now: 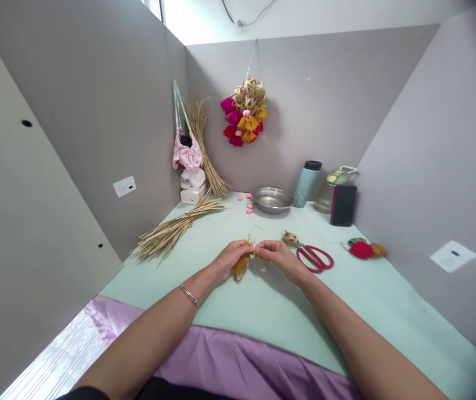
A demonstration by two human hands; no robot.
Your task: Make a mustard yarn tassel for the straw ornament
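Note:
A looped bundle of mustard-yellow yarn (240,269) hangs from my left hand (234,256), which is closed around its upper part. My right hand (275,255) meets it from the right, thumb and fingers pinched on a loose strand of the same yarn. Both hands are just above the pale green tabletop (238,303). Close beyond my right hand lie red-handled scissors (315,259), their blades partly hidden by a small woven straw ball (290,239). A thin needle-like item (258,226) rests farther back.
Straw bundles (175,228) lie left and lean in the corner. A metal bowl (273,200), pink beads (250,204), a blue tumbler (307,183), a green bottle (325,197) and a phone (343,205) stand at the back. Red yarn (361,250) is right. Tasselled balls (246,114) hang above.

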